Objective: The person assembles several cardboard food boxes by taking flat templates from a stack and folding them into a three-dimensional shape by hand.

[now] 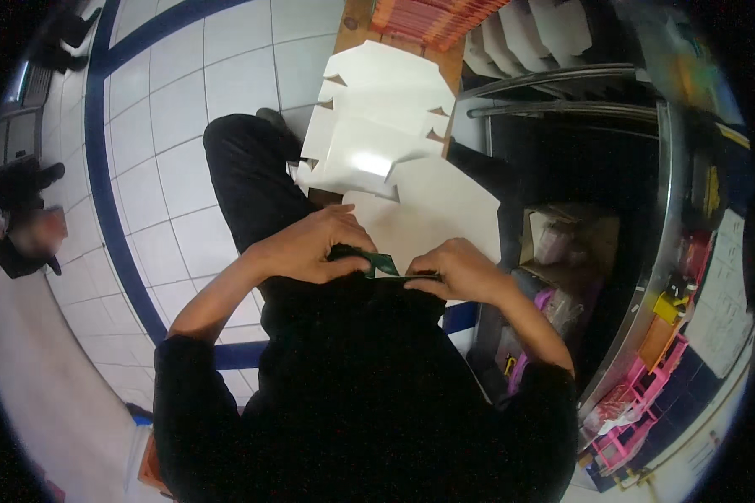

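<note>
A flat white die-cut cardboard box blank [445, 201] lies over my lap, its near edge close to my body. My left hand [315, 246] is closed at that edge, thumb and fingers pinching a small green-printed flap [384, 265] that is bent up. To the right, my right hand [460, 270] pinches the same edge between thumb and fingers. Farther off, a white cardboard panel [382, 105] with notched sides rests on a wooden bench [356, 18]; whether it joins the piece on my lap I cannot tell.
A stack of orange-red flat pieces [436, 18] sits on the bench's far end. White cardboard pieces [528, 33] stand at the far right. Beside me on the right are a metal-framed rack [664, 184], an open cardboard box [562, 239] and pink baskets [637, 411]. Another person [38, 230] is at far left.
</note>
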Demonstrator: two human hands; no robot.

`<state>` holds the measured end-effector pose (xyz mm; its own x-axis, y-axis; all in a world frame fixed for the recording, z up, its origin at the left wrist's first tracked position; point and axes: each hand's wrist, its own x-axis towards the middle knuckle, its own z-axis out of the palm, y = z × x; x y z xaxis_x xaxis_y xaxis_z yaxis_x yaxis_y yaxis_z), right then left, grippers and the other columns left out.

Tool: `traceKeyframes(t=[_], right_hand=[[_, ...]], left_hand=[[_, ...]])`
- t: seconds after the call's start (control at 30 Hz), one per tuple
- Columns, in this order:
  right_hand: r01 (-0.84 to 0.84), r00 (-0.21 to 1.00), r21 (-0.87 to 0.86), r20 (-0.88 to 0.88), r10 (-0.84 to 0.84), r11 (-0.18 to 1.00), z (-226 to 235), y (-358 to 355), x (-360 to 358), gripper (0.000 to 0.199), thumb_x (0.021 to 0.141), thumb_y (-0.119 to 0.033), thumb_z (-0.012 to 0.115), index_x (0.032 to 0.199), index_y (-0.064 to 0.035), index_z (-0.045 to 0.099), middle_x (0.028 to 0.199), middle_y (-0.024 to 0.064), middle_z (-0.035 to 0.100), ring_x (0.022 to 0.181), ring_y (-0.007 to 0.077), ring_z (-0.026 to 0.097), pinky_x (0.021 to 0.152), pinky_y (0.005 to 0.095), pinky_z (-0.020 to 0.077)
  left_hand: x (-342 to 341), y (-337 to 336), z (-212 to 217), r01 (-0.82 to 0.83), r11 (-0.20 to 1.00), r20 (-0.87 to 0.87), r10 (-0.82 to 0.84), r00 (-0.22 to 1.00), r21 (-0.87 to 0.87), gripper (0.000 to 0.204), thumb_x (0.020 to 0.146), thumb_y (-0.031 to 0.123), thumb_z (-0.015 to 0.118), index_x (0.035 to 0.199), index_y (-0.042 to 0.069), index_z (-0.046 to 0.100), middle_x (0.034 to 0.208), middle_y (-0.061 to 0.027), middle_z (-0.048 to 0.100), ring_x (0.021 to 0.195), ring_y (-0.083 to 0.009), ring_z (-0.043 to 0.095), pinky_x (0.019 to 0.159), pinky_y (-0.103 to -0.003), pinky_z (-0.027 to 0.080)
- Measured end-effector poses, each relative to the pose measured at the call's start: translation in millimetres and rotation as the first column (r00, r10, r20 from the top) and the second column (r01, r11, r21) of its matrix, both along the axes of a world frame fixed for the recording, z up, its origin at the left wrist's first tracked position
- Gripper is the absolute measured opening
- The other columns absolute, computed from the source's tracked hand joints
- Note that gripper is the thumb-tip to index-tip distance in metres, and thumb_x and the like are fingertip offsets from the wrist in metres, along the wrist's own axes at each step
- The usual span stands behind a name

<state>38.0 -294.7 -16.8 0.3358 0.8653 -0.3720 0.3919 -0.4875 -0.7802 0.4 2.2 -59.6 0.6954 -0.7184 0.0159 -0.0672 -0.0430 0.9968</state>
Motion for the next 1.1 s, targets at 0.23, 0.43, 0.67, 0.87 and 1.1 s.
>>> traceKeyframes(t=[0.23, 0.43, 0.67, 0.87, 1.1], right_hand=[[0.401, 0.68, -0.182, -0.597, -0.425, 0.898, -47, -32, -14, 0.025, 0.1, -0.024, 0.072, 0.092, -0.0006, 0.072, 0.075, -0.0067, 0.061, 0.071, 0.0025, 0.05, 0.063, 0.0237, 0.0418], [0.454, 0.627, -0.185, -0.629, -0.46, 0.871, -48, -28, -27, 0.022, 0.103, -0.021, 0.067, 0.095, -0.0014, 0.072, 0.072, -0.006, 0.058, 0.067, 0.0028, 0.048, 0.06, 0.0234, 0.0393], [0.401, 0.833, -0.061, -0.39, -0.391, 0.914, -42, -11, -35, 0.019, 0.101, -0.02, 0.068, 0.099, -0.001, 0.073, 0.07, 0.0035, 0.062, 0.061, 0.0096, 0.05, 0.058, 0.029, 0.0415], [0.402, 0.915, 0.024, 0.019, -0.402, 0.916, -35, -22, -43, 0.013, 0.091, -0.012, 0.075, 0.098, -0.0016, 0.071, 0.083, 0.0158, 0.069, 0.071, 0.0294, 0.066, 0.069, 0.0395, 0.0512], [0.544, 0.838, -0.114, 0.037, -0.544, 0.831, -17, -27, -34, 0.013, 0.083, -0.006, 0.078, 0.091, -0.0028, 0.069, 0.081, 0.0144, 0.068, 0.08, 0.0343, 0.068, 0.071, 0.0436, 0.0521]], left_hand=[[-19, 6, -24, -0.167, 0.975, -0.131, 0.149, 0.98, -0.146, 0.01, 0.09, 0.009, 0.076, 0.094, 0.001, 0.074, 0.083, -0.0099, 0.069, 0.085, -0.028, 0.064, 0.084, -0.041, 0.049], [-27, -35, -11, -0.42, 0.881, 0.167, 0.39, 0.905, 0.216, 0.012, 0.085, 0.011, 0.079, 0.088, 0.003, 0.07, 0.08, -0.009, 0.065, 0.079, -0.0284, 0.065, 0.079, -0.039, 0.047], [-35, -51, -26, -0.39, 0.882, 0.422, 0.257, 0.869, 0.266, 0.008, 0.087, 0.011, 0.072, 0.088, 0.004, 0.068, 0.081, -0.0095, 0.064, 0.074, -0.0284, 0.062, 0.077, -0.04, 0.045], [-39, -50, -35, -0.364, 0.882, 0.445, 0.208, 0.871, 0.3, 0.009, 0.085, 0.008, 0.071, 0.081, 0.003, 0.065, 0.077, -0.0104, 0.064, 0.076, -0.03, 0.061, 0.08, -0.04, 0.044], [-24, -51, -13, -0.359, 0.857, 0.468, 0.161, 0.869, 0.371, 0.008, 0.084, 0.008, 0.073, 0.082, 0.004, 0.066, 0.077, -0.0097, 0.064, 0.079, -0.0285, 0.061, 0.082, -0.039, 0.043]])
